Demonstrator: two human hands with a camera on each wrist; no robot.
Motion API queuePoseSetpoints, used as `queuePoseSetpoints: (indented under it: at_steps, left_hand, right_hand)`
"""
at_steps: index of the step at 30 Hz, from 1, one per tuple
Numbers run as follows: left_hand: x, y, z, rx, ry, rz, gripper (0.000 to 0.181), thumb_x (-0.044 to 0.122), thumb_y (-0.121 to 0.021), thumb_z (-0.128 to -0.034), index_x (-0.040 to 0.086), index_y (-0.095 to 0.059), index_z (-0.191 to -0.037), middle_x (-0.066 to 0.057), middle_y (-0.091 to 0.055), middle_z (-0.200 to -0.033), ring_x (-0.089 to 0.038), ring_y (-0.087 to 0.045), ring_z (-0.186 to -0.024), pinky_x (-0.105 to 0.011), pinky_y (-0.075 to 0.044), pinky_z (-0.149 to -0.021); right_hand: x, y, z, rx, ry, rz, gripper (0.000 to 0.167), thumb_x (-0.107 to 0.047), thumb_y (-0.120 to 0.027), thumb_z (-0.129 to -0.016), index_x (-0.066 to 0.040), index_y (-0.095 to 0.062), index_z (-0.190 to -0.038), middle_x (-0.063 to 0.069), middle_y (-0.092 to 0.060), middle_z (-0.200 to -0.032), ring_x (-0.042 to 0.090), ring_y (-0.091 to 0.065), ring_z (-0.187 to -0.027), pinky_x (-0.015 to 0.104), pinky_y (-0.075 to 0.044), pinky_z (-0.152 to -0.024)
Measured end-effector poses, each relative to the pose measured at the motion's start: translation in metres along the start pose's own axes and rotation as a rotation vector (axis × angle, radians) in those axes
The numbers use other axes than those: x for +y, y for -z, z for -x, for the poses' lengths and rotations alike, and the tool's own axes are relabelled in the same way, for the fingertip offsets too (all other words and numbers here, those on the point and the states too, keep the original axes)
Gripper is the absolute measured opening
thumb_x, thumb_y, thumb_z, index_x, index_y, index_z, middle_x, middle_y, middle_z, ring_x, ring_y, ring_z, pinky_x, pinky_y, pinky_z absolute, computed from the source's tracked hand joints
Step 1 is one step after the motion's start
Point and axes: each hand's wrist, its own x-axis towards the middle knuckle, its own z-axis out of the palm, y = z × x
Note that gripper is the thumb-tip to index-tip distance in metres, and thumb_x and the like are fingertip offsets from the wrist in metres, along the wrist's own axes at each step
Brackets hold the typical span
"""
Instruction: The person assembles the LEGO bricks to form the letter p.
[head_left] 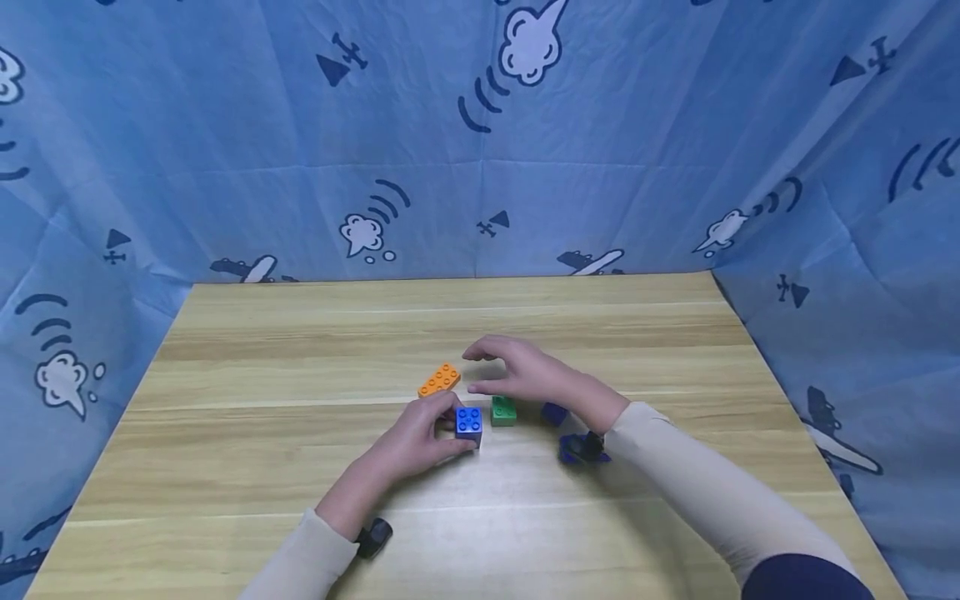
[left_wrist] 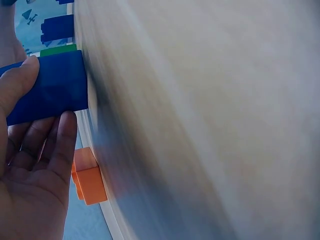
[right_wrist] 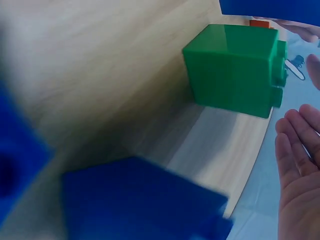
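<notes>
My left hand holds a tall blue block upright between thumb and fingers; in the left wrist view the thumb lies on the side of the blue block. My right hand reaches over the table with thumb and fingers apart and nothing between them. Just below its thumb stands a green block, also near in the right wrist view as the green block. An orange block lies between the hands' fingertips, beyond the left hand.
A dark blue block sits under my right wrist. Another blue piece is partly hidden by the black wrist camera. The wooden table ends at a blue patterned cloth behind and at the sides.
</notes>
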Motion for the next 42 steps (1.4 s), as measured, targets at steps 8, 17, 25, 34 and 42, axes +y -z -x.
queuePoseSetpoints:
  at_steps: [8, 17, 25, 34, 42]
  left_hand:
    - [0.000, 0.001, -0.001, -0.007, -0.031, -0.012, 0.032, 0.019, -0.088, -0.0853, 0.011, -0.061, -0.100, 0.000, -0.070, -0.104, -0.010, -0.066, -0.095, -0.024, -0.060, -0.087]
    - [0.003, 0.001, 0.000, -0.001, -0.021, -0.025, 0.032, 0.019, -0.088, -0.0851, 0.012, -0.061, -0.100, 0.000, -0.069, -0.103, -0.010, -0.063, -0.094, -0.025, -0.059, -0.087]
    - [0.001, 0.000, 0.003, 0.008, -0.026, -0.046, 0.033, 0.020, -0.089, -0.0844, 0.012, -0.060, -0.097, 0.002, -0.066, -0.099, -0.011, -0.059, -0.092, -0.026, -0.056, -0.083]
    - [0.002, 0.000, 0.002, -0.004, 0.004, -0.044, 0.033, 0.020, -0.089, -0.0843, 0.014, -0.059, -0.096, 0.003, -0.066, -0.098, -0.011, -0.058, -0.090, -0.024, -0.054, -0.081]
    - [0.002, 0.000, 0.002, -0.010, -0.008, -0.041, 0.033, 0.020, -0.089, -0.0845, 0.013, -0.058, -0.094, 0.003, -0.066, -0.096, -0.011, -0.056, -0.089, -0.022, -0.051, -0.078]
  right_hand:
    - [-0.006, -0.005, -0.027, -0.115, 0.015, 0.009, 0.050, -0.027, -0.078, -0.096, -0.008, -0.063, -0.140, 0.007, -0.066, -0.142, 0.025, -0.060, -0.136, 0.044, -0.050, -0.119]
    - [-0.009, -0.011, -0.046, -0.217, 0.050, 0.040, 0.049, -0.015, -0.076, -0.096, -0.005, -0.061, -0.142, 0.010, -0.064, -0.144, 0.025, -0.059, -0.136, 0.041, -0.048, -0.121]
    - [-0.010, -0.021, -0.054, -0.255, 0.044, 0.037, 0.043, -0.015, -0.076, -0.096, -0.009, -0.065, -0.137, 0.007, -0.065, -0.141, 0.021, -0.061, -0.130, 0.036, -0.051, -0.117]
    - [-0.007, -0.024, -0.057, -0.251, 0.080, 0.113, 0.035, -0.017, -0.075, -0.097, -0.011, -0.068, -0.131, 0.005, -0.068, -0.132, 0.019, -0.063, -0.121, 0.036, -0.053, -0.113]
    - [-0.009, -0.025, -0.058, -0.262, 0.098, 0.169, 0.035, -0.019, -0.074, -0.098, -0.011, -0.070, -0.132, 0.005, -0.070, -0.128, 0.018, -0.062, -0.114, 0.035, -0.054, -0.110]
